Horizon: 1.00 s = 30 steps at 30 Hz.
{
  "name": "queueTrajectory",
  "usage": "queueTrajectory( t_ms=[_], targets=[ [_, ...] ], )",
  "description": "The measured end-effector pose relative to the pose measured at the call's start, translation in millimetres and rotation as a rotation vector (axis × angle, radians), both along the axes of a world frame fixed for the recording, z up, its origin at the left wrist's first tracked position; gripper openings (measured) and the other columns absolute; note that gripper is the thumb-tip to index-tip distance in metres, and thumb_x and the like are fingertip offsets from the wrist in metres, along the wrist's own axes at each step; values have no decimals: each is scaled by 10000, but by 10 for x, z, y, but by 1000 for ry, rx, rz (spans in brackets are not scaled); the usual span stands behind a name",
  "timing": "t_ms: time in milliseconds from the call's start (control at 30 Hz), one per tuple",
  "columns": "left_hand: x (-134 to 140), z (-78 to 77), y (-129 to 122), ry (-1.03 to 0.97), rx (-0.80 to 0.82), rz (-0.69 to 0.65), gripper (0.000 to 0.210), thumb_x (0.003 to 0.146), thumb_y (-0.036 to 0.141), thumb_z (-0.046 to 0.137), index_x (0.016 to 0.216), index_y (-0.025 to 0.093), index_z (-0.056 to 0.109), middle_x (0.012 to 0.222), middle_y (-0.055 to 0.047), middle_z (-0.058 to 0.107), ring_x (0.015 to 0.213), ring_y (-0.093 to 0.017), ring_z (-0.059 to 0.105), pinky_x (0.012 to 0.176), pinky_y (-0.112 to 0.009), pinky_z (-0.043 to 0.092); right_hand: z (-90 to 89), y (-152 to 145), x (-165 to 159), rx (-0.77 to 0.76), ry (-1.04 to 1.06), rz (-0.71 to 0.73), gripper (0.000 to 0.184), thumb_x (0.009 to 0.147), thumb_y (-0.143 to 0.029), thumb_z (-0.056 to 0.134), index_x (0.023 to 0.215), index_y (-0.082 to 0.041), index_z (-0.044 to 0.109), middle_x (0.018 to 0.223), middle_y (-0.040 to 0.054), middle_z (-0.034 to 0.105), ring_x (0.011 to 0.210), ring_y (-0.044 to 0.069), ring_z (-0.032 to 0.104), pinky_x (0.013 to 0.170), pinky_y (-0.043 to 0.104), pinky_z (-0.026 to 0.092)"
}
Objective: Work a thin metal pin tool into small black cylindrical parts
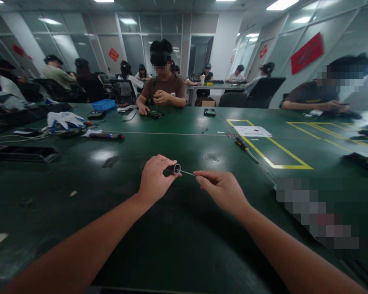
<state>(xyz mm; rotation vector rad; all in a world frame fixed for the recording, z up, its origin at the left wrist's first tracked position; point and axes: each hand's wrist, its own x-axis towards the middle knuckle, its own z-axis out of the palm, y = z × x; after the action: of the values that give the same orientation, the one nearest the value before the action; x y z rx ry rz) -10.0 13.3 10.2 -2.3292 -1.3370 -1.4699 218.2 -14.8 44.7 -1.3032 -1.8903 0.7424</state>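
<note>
Left hand (155, 177): thumb and forefinger pinch a short dark cylinder (177, 168), its pale-rimmed open end turned toward the right hand (222, 190). Right hand: thumb and fingertips grip the near end of a thin metal rod (188, 173). Rod's far end meets the cylinder's mouth – how deep it goes, cannot tell. Cylinder and rod both sit between the two hands, mid-view, above the green table (125, 245).

Beyond the right hand, a yellow-and-black screwdriver (242, 143) lies aslant, shaft toward the viewer, close to a yellow tape outline (291, 166). A white sheet (253, 131) lies partly over that outline. On the left side: a black open case (23, 153), a slim dark tool (106, 136) with a red end, white-and-blue gloves (64, 119) heaped on dark items, a blue basket (103, 104) farther back.

Across the table, a co-worker in a brown shirt (178, 86) sits with a dark device (155, 114) in front – a similar small one (209, 112) lies nearby. Another person (309, 92) leans over the table at far right.
</note>
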Motion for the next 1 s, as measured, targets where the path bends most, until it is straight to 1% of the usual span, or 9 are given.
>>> queueTrajectory(
  t_ms=[100,167,300,400,567,833,1000],
  targets=[
    [19,17,-17,0,-4,-14,322,758,225,868,1036,201,707,959,-43,702,902,-226,650,817,-392,515,14,-14,-24,7,-118,66,298,968,-324,577,1128,-227,809,804,19,799,660,177,698,630,296,503],
    [34,29,-31,-3,-3,-26,311,759,220,865,1027,200,709,951,-43,705,897,-225,654,811,-389,517,2,-21,-41,16,-137,88,292,981,-326,561,1094,-241,817,809,4,799,675,173,699,634,288,488],
    [41,36,-37,-14,4,-31,315,758,220,865,1031,201,709,950,-45,711,901,-232,661,811,-394,523,-32,-14,-57,25,-102,73,273,981,-332,571,1028,-249,826,814,-10,797,699,169,703,638,275,475],
    [24,28,-25,-16,14,-28,317,755,217,867,1025,199,704,962,-50,715,913,-239,663,820,-401,524,-45,0,-50,29,-76,60,264,969,-342,588,991,-246,833,772,-12,786,676,166,690,616,270,466],
    [10,22,-16,-31,10,-24,311,754,218,868,1009,187,694,977,-52,718,929,-236,668,840,-405,528,-28,3,-14,48,-15,18,252,946,-357,621,1019,-248,837,775,-7,791,671,172,695,596,269,470],
    [47,26,-30,-28,8,-41,314,761,223,865,1024,205,696,982,-46,724,933,-232,670,844,-410,528,-1,-24,-22,76,-114,31,274,966,-333,582,968,-237,839,715,-15,769,622,162,673,562,268,449],
    [51,41,-40,-17,-2,-37,314,760,198,861,1030,206,701,977,-45,727,930,-236,673,841,-419,532,13,-34,-29,81,-145,37,284,973,-335,569,956,-241,837,727,-10,771,620,165,676,575,279,460]
  ],
)
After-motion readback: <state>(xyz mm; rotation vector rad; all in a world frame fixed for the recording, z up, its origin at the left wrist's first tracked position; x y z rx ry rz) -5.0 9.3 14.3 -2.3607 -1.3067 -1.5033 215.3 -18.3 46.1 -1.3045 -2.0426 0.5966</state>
